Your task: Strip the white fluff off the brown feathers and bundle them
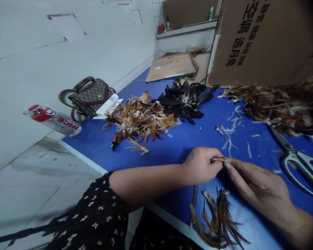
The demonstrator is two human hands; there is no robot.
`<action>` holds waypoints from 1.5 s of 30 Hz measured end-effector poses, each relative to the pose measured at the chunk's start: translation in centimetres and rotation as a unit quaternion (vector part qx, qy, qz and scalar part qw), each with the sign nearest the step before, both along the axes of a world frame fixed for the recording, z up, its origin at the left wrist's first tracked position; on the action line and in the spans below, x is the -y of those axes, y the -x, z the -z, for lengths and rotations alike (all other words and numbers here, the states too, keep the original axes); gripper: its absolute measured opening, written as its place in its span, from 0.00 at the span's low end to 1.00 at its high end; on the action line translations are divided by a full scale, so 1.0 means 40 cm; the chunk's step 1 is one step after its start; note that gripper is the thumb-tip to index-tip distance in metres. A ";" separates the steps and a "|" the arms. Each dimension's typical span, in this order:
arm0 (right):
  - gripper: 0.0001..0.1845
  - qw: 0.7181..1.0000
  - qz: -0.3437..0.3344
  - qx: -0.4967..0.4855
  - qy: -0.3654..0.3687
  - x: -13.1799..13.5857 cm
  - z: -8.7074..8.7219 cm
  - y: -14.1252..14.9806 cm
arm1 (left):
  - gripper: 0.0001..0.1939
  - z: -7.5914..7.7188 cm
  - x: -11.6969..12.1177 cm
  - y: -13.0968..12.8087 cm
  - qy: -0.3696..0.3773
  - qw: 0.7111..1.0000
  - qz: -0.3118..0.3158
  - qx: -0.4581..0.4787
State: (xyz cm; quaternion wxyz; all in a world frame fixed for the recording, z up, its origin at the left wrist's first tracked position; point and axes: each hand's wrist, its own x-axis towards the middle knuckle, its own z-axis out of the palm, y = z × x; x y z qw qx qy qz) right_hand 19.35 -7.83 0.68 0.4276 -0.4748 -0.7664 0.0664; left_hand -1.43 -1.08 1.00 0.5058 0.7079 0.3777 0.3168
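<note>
My left hand [200, 166] is closed in a pinch on a small feather piece [220, 159] above the blue table [187, 139]. My right hand [258, 184] meets it from the right, its fingertips pinched on the same feather piece. Just below both hands lies a small bunch of dark brown feathers [216, 222] near the table's front edge. A pile of orange-brown feathers [141, 119] and a pile of black feathers [185, 99] lie further back. A long heap of brown feathers [279, 104] runs along the right.
Metal scissors [299, 163] lie on the table to the right of my hands. White trimmings [231, 130] are scattered mid-table. A brown handbag [87, 95] and a plastic bottle [54, 119] stand at the left edge. A large cardboard box [263, 38] stands behind.
</note>
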 end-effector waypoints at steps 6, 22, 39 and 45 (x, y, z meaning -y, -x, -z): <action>0.06 0.998 0.061 -0.018 0.019 0.019 0.012 0.015 | 0.07 -0.014 0.006 0.003 -0.109 0.994 -0.003 -0.020; 0.09 0.997 0.025 -0.047 0.059 -0.004 -0.009 -0.012 | 0.15 0.006 -0.019 -0.008 0.172 0.968 0.057 0.176; 0.13 0.993 -0.104 0.027 -0.047 -0.013 -0.018 -0.008 | 0.26 0.023 -0.044 -0.013 0.139 0.969 0.019 0.201; 0.11 0.992 -0.117 0.014 -0.042 -0.010 -0.028 0.010 | 0.24 0.019 -0.026 -0.006 -0.049 0.990 0.043 0.123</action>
